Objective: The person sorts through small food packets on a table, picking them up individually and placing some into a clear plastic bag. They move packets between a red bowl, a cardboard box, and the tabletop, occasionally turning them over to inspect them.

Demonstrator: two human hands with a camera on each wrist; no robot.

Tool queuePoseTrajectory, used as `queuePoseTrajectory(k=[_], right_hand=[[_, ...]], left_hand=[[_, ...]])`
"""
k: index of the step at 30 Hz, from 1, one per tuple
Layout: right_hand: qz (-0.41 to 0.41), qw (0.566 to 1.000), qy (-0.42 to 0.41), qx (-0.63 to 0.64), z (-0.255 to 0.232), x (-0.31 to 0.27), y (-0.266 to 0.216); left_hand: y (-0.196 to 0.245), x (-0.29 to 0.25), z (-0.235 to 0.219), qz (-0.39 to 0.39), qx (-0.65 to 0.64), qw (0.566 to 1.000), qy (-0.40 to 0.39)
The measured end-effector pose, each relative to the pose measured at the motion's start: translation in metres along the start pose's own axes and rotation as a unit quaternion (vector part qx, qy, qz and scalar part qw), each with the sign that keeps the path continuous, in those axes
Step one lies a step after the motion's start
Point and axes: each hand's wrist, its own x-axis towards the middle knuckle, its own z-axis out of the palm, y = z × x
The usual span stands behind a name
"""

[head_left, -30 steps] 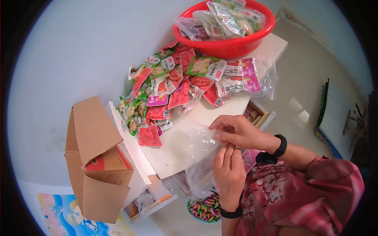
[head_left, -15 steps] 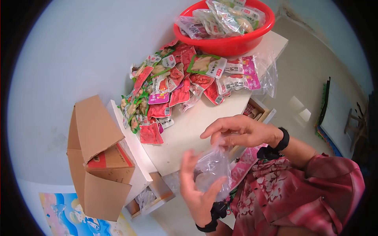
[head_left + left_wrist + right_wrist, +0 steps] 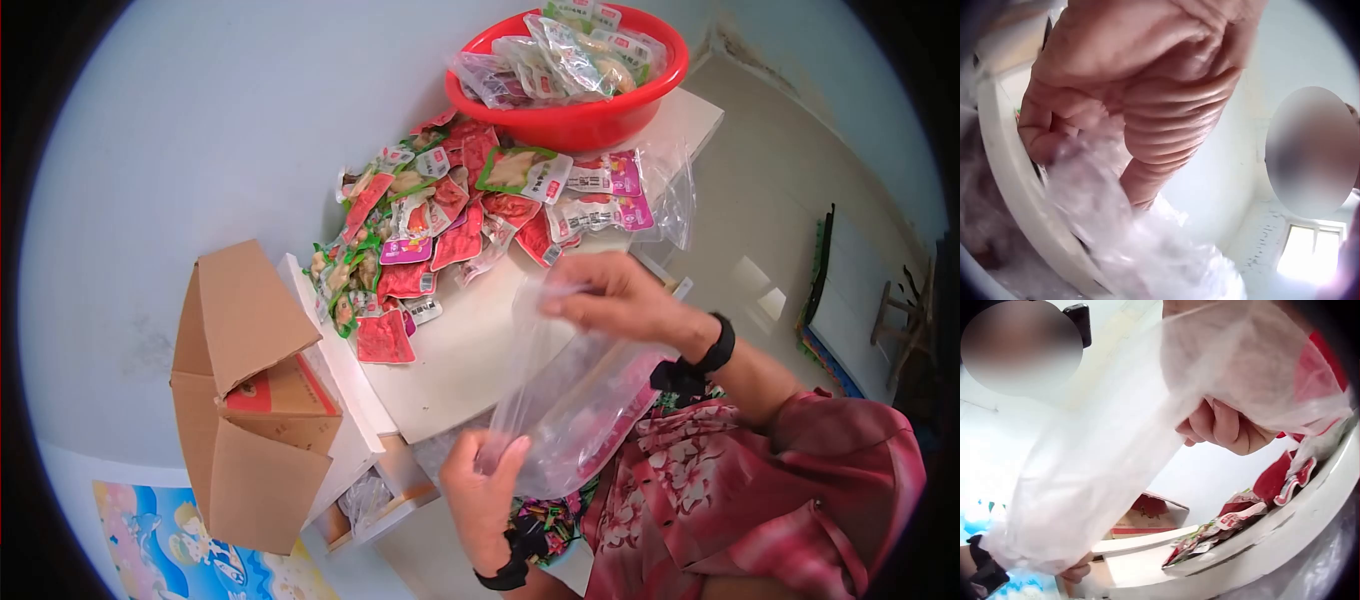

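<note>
A clear plastic bag (image 3: 570, 430) is stretched between my two hands over the table's near edge. My left hand (image 3: 480, 490) pinches its lower left edge between thumb and fingers. In the left wrist view, crumpled plastic bunches below the curled fingers (image 3: 1038, 134). My right hand (image 3: 620, 300) grips the bag's upper end near the mouth. Seen from the right wrist, the bag (image 3: 1091, 462) runs as a long translucent sheet down to the left hand, partly covering the right hand (image 3: 1222, 419).
Vacuum-packed food packets (image 3: 460, 235) pile on the white table (image 3: 430, 400) against the wall. Behind them stands a red basin (image 3: 590, 125) full of bagged packets. An open cardboard box (image 3: 250, 320) sits at the left. Below the bag is a container of small colourful wrapped pieces (image 3: 550, 525).
My hands have moved apart, the left downward and the right slightly upward. The bag, bunched up half a second ago, is now stretched out lengthwise between them.
</note>
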Motion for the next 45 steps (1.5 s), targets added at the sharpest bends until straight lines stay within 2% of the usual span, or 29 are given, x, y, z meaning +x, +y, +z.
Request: queuePoseTrajectory(k=[2, 4, 5, 8, 11, 15, 16, 18, 21, 23, 24, 25, 26, 27, 30, 33, 34, 37, 40, 42, 45], right_hand=[[0.046, 0.999, 0.021, 0.010, -0.015, 0.000, 0.001], [0.092, 0.994, 0.017, 0.046, -0.012, -0.005, 0.005], [0.114, 0.991, 0.014, 0.063, -0.009, -0.007, 0.009], [0.076, 0.992, 0.077, 0.061, 0.003, -0.010, 0.020], [0.019, 0.991, 0.122, 0.050, 0.016, -0.013, 0.033], [-0.016, 0.985, 0.169, -0.027, 0.022, -0.014, 0.043], [0.022, 0.983, 0.184, -0.013, 0.015, -0.010, 0.038], [0.031, 0.984, 0.176, -0.023, 0.008, -0.001, 0.032], [0.025, 0.982, 0.179, -0.052, 0.007, 0.006, 0.038], [0.050, 0.982, 0.177, -0.042, 0.012, 0.012, 0.042], [0.028, 0.981, 0.179, -0.064, 0.013, 0.018, 0.045], [0.007, 0.980, 0.180, -0.087, 0.015, 0.024, 0.047], [-0.014, 0.977, 0.183, -0.108, 0.017, 0.029, 0.049], [-0.033, 0.972, 0.190, -0.134, 0.020, 0.035, 0.053], [-0.070, 0.961, 0.197, -0.181, 0.033, 0.055, 0.062], [-0.071, 0.957, 0.196, -0.203, 0.050, 0.066, 0.066], [-0.091, 0.950, 0.194, -0.225, 0.054, 0.069, 0.071], [-0.049, 0.961, 0.140, -0.232, 0.059, 0.075, 0.073], [-0.086, 0.956, 0.081, -0.267, 0.055, 0.075, 0.076], [-0.073, 0.957, 0.028, -0.280, 0.050, 0.074, 0.068], [-0.108, 0.947, 0.075, -0.293, 0.035, 0.079, 0.056]], left_hand=[[-0.020, -0.002, -0.019, 0.015, 0.043, 0.999, -0.006], [-0.032, -0.005, -0.014, 0.003, -0.165, 0.983, 0.080], [-0.036, -0.007, -0.010, -0.002, -0.267, 0.955, 0.125], [-0.019, 0.000, 0.009, -0.017, -0.401, 0.891, 0.214], [-0.024, 0.001, 0.021, -0.063, -0.472, 0.865, 0.160], [-0.050, 0.006, 0.041, 0.022, -0.287, 0.922, 0.259], [-0.049, 0.006, 0.040, 0.028, -0.282, 0.921, 0.269], [-0.041, 0.008, 0.040, 0.043, -0.269, 0.920, 0.281], [-0.046, 0.006, 0.029, 0.003, -0.265, 0.926, 0.270], [-0.049, 0.006, 0.022, -0.034, -0.205, 0.928, 0.309], [-0.048, 0.008, 0.019, -0.051, -0.173, 0.927, 0.328], [-0.046, 0.011, 0.019, 0.029, -0.067, 0.920, 0.386], [-0.040, 0.017, 0.023, 0.111, 0.041, 0.892, 0.435], [-0.034, 0.023, 0.026, 0.193, 0.146, 0.845, 0.476], [0.007, 0.014, 0.029, 0.243, 0.216, 0.808, 0.491], [0.032, 0.016, 0.043, 0.257, 0.147, 0.880, 0.370], [0.024, 0.027, 0.045, 0.272, 0.139, 0.895, 0.326], [0.014, 0.066, 0.067, 0.199, -0.034, 0.953, 0.226], [-0.006, 0.098, 0.083, 0.156, -0.092, 0.969, 0.171], [-0.014, 0.110, 0.087, 0.165, 0.004, 0.971, 0.174], [-0.012, 0.117, 0.090, 0.159, 0.074, 0.967, 0.186]])
